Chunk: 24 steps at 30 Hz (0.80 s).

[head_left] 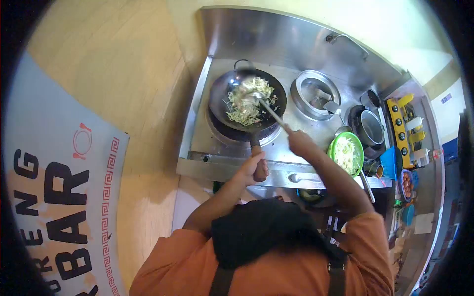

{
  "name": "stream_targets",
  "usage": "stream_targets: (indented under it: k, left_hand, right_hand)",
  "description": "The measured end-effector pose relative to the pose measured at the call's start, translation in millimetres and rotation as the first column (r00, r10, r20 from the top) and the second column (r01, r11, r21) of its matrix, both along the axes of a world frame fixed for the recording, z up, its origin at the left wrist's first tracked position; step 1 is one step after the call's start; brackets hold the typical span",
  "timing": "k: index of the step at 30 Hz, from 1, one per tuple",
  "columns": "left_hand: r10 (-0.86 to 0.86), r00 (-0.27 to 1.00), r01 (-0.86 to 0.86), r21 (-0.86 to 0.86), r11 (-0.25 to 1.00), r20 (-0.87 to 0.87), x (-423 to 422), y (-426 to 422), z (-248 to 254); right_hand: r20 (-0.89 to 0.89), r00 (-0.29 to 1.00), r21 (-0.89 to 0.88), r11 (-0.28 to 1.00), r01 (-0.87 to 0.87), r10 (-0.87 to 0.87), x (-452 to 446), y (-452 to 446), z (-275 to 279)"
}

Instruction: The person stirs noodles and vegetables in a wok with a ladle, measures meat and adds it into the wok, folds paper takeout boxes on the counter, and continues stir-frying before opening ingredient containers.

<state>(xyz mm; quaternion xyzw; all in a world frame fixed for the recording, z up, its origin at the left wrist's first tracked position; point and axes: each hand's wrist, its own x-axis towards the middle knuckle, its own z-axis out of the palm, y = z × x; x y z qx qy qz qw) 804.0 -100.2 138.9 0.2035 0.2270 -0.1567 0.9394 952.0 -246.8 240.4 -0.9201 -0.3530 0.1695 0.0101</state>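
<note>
My left hand is wrapped round the wooden handle of a dark wok on the burner. In the wok lies a heap of pale shredded vegetables, partly smeared by motion. My right hand grips the long handle of a metal ladle. The ladle's head is down among the vegetables in the middle of the wok. Right of my right forearm stands a green basket holding more pale shredded vegetables.
A round metal basin with a spatula in it sits right of the wok. Farther right are a metal pot, a blue container and a yellow rack. A steel backsplash rises behind the stove. A printed banner stands left.
</note>
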Motion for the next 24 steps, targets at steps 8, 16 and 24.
stream_targets:
  k: [8,16,24]
  left_hand:
    - [0.055,0.996,-0.05,0.069,0.996,-0.072,-30.8,-25.6,86.3]
    - [0.076,0.997,-0.076,0.096,0.993,0.0,-7.8,-11.8,36.2]
    - [0.07,0.997,-0.065,0.18,0.981,-0.018,-8.3,6.7,-7.7]
  right_hand:
    - [0.074,0.989,-0.109,0.987,-0.116,0.125,-45.9,-41.7,72.1]
    - [-0.242,0.954,0.089,0.983,-0.162,0.18,-45.9,-59.4,137.4]
    - [0.138,0.99,-0.059,0.998,0.01,-0.002,1.9,-41.9,40.9]
